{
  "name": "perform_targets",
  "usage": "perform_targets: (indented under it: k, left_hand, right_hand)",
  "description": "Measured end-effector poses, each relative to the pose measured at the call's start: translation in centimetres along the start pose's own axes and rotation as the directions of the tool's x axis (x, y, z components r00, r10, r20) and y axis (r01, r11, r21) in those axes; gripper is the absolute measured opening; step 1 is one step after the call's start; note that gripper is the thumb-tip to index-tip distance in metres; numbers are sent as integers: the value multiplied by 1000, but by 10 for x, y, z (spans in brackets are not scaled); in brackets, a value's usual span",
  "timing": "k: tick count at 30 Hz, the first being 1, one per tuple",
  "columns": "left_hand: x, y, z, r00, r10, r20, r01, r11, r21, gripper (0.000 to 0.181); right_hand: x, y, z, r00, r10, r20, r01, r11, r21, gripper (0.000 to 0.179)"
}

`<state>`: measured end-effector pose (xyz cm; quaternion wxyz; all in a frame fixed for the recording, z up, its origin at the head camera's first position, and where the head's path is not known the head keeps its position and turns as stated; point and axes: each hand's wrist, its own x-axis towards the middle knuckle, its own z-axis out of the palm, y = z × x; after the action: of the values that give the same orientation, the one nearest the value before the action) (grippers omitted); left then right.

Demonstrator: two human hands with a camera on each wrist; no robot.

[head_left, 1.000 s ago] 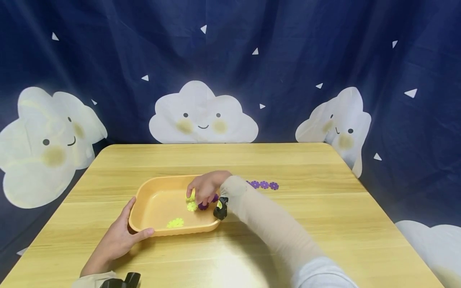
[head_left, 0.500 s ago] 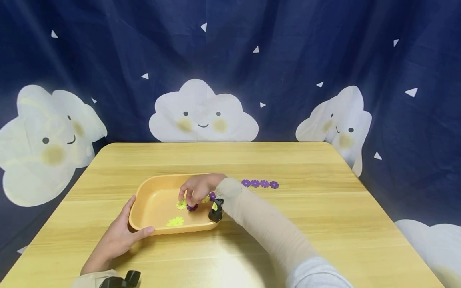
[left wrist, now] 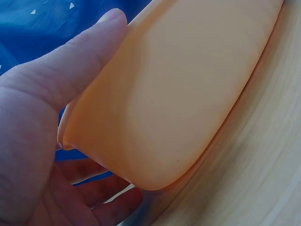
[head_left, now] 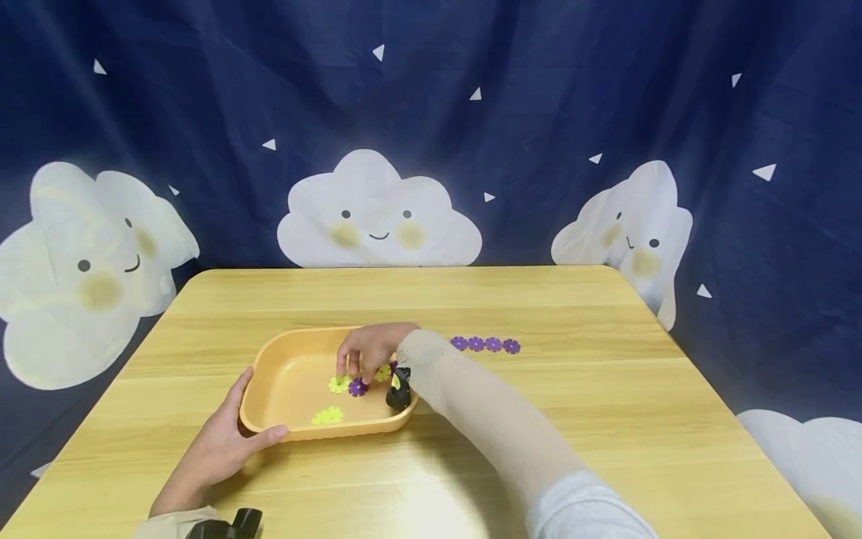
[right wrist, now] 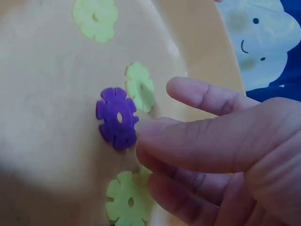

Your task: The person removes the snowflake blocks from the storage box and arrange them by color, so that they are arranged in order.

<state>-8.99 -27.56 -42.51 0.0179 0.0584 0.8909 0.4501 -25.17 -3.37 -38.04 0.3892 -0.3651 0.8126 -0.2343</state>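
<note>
My left hand [head_left: 225, 442] grips the left end of the orange plastic tray [head_left: 269, 428]; in the left wrist view the thumb [left wrist: 80, 61] lies along its rim and the fingers [left wrist: 106, 190] are under it. Inside the tray, my right hand [head_left: 373, 349] pinches the edge of a purple flower-shaped snap disc [right wrist: 117, 117] between thumb and fingertips. Close beside it lie a yellow flower disc [right wrist: 129, 200] and another yellow disc [right wrist: 140, 87]. More yellow discs [head_left: 328, 415] lie near the tray's front wall. Part of the tray's right end is hidden behind the right wrist.
Several purple flower discs [head_left: 485, 344] lie in a row on the wooden table [head_left: 539, 299], right of the tray. A dark blue curtain [head_left: 525, 75] with white clouds hangs behind the table.
My right hand has moved left within the tray, and the purple disc at its fingertips has shifted left too. More of the purple row shows now. My left hand stays on the tray.
</note>
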Motion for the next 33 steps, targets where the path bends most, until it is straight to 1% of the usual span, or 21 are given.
perform_targets:
  k: [5, 7, 9, 15, 19, 22, 26, 33]
  left_hand:
    - [-1, 0, 0, 1000, -2, -3, 2, 1000, 7, 112]
    - [-1, 0, 0, 1000, -1, -4, 1, 1000, 9, 112]
    - [-1, 0, 0, 1000, 2, -5, -2, 1000, 11, 112]
    - [-1, 0, 1, 1000, 13, -8, -13, 1000, 10, 111]
    - [-1, 0, 0, 1000, 2, -7, -2, 1000, 15, 112]
    - [-2, 0, 0, 1000, -9, -3, 9, 1000, 27, 112]
    - [-2, 1, 0, 1000, -10, 6, 10, 1000, 23, 112]
    - [-2, 1, 0, 1000, -22, 15, 21, 999, 26, 112]
  right_hand:
    - [3, 0, 2, 999, 32, 4, -32, 998, 57, 48]
    - [5, 1, 3, 999, 33, 8, -33, 996, 82, 50]
    - [7, 2, 5, 1000, 29, 5, -30, 996, 81, 50]
    - [13, 5, 6, 999, 31, -13, -31, 999, 41, 44]
    - [14, 4, 6, 1000, 19, -18, -18, 1000, 21, 39]
    - [13, 4, 5, 1000, 12, -19, -12, 1000, 22, 39]
    - [11, 5, 4, 1000, 8, -21, -8, 1000, 10, 41]
    - [10, 7, 5, 1000, -4, -13, 3, 998, -63, 39]
